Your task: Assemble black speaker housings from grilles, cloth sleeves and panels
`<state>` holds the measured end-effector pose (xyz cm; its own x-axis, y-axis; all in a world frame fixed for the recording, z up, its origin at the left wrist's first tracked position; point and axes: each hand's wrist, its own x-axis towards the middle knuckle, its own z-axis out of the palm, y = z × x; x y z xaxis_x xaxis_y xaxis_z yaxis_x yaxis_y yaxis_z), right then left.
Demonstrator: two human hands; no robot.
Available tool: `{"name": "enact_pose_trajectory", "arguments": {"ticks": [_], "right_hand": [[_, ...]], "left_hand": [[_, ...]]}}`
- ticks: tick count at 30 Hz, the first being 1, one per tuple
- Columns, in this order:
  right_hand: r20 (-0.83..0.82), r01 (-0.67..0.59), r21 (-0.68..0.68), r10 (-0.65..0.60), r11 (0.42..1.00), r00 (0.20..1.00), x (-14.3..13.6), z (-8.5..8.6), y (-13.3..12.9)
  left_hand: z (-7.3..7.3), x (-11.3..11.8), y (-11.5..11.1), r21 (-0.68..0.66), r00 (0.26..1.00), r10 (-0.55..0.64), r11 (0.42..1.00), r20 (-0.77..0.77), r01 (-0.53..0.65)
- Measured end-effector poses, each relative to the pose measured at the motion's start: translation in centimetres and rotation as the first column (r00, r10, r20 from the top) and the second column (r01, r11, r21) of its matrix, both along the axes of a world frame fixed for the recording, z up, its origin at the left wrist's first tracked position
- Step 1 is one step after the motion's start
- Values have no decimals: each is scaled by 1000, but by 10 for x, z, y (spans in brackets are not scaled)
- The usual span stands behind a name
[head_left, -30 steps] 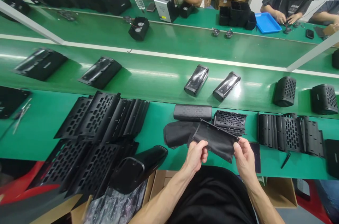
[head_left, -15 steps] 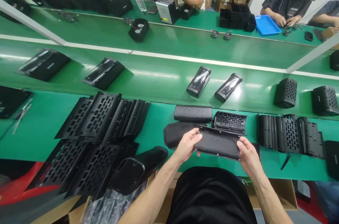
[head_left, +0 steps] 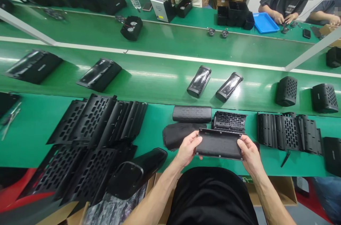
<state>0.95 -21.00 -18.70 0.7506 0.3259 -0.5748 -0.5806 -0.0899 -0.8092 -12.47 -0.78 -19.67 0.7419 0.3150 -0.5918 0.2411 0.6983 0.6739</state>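
Observation:
My left hand (head_left: 189, 148) and my right hand (head_left: 248, 150) are both closed on the short ends of a black speaker grille panel (head_left: 220, 144). Its smooth, hollow inner side faces up, with small tabs along its edges, and it is held above the green table near my body. Just behind it lie black perforated panels (head_left: 230, 120). Left of those rests a slotted black cover (head_left: 191, 114), and nearer me a dark piece of cloth (head_left: 178, 134), partly hidden behind my left hand.
Stacked perforated panels (head_left: 93, 122) and a black speaker housing (head_left: 137, 173) stand to my left. More panels (head_left: 289, 132) and a thin black tool (head_left: 285, 159) lie to my right. Beyond, a green conveyor (head_left: 154, 76) carries several speakers. Co-workers sit across it.
The panel stays between my hands, now slightly more level. My view has shifted a little. Across the line, the co-worker in the light shirt has moved their hands.

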Motion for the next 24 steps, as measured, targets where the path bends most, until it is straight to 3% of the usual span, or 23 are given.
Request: {"name": "enact_pose_trajectory", "arguments": {"ticks": [7,10,13,16,18,19,20,22,24], "right_hand": [[-49,44,17,-43,999,998,-1,2,-4],[-116,59,40,-54,997,992,0,5,-4],[-167,-69,55,77,996,983,3,10,-1],[-115,-286,83,294,955,949,16,14,11],[-69,-418,60,422,906,904,37,13,26],[-50,-425,17,425,905,904,54,10,37],[-26,-386,-38,385,922,923,73,7,49],[45,-185,-158,194,970,980,119,-6,77],[98,-20,-222,43,975,994,165,-25,107]], "left_hand": [[-1,-6,-2,-62,999,38,997,25,-37],[-1,-3,0,-208,996,69,976,51,-57],[-5,8,-1,-444,987,-122,882,107,157],[-16,19,-7,-568,947,-270,759,172,319],[-25,22,-11,-605,945,-285,729,160,322],[-29,22,-12,-623,948,-281,717,150,312],[-32,21,-13,-641,954,-265,711,137,290],[-35,17,-11,-661,971,-215,714,105,229],[-33,11,-7,-647,986,-149,745,78,164]]}}
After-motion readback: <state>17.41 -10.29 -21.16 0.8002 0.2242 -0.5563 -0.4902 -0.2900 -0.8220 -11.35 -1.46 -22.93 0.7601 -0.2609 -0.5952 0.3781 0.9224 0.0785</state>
